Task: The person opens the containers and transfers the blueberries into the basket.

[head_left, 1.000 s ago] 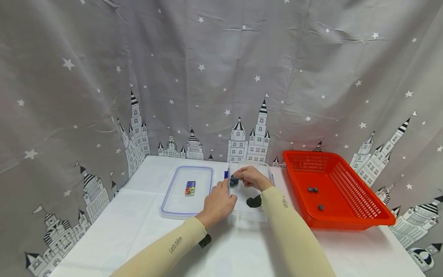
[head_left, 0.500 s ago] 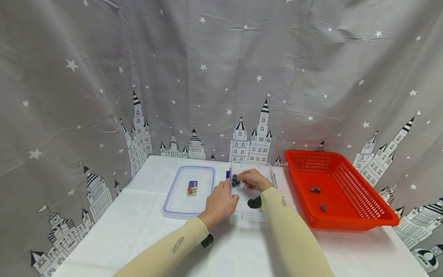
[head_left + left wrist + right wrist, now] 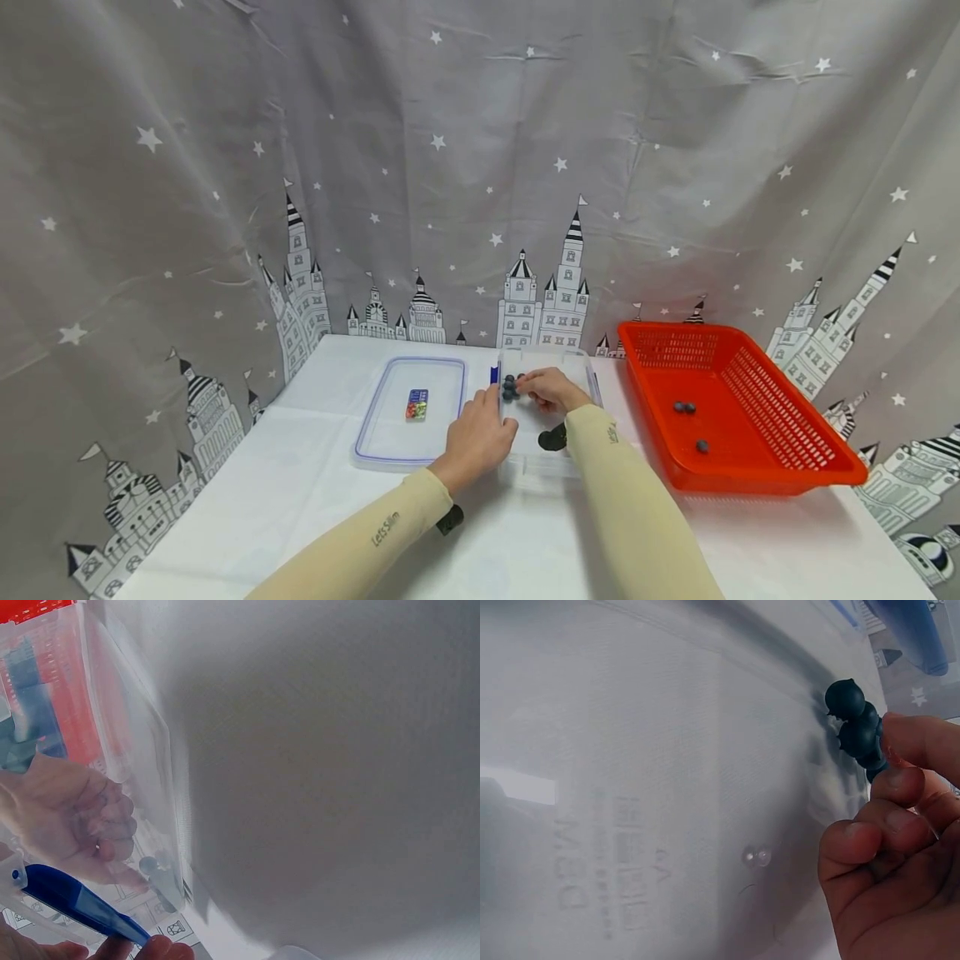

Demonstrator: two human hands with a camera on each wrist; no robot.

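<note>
My left hand point(image 3: 480, 429) grips the near left edge of a clear plastic box point(image 3: 534, 468); in the left wrist view its fingertips touch the box's blue latch point(image 3: 67, 898). Inside the box, my right hand point(image 3: 551, 389) is at a small cluster of blueberries point(image 3: 509, 387) by the left wall. The right wrist view shows the blueberries point(image 3: 859, 737) bunched together, with thumb and forefinger pinching at the cluster's edge. The fingertips partly cover the berry there. The box floor, with embossed lettering, lies beside that hand.
A clear lid point(image 3: 382, 433) with a blue rim and a colourful label point(image 3: 417, 404) lies left of the box. To the right stands a red basket point(image 3: 750, 479) holding a few blueberries point(image 3: 702, 447). A grey castle-print curtain point(image 3: 480, 167) hangs behind the white table point(image 3: 322, 483).
My right hand has shifted slightly down and right at the berries, and one berry now shows apart from the cluster near its fingertips. The left hand keeps its place on the box.
</note>
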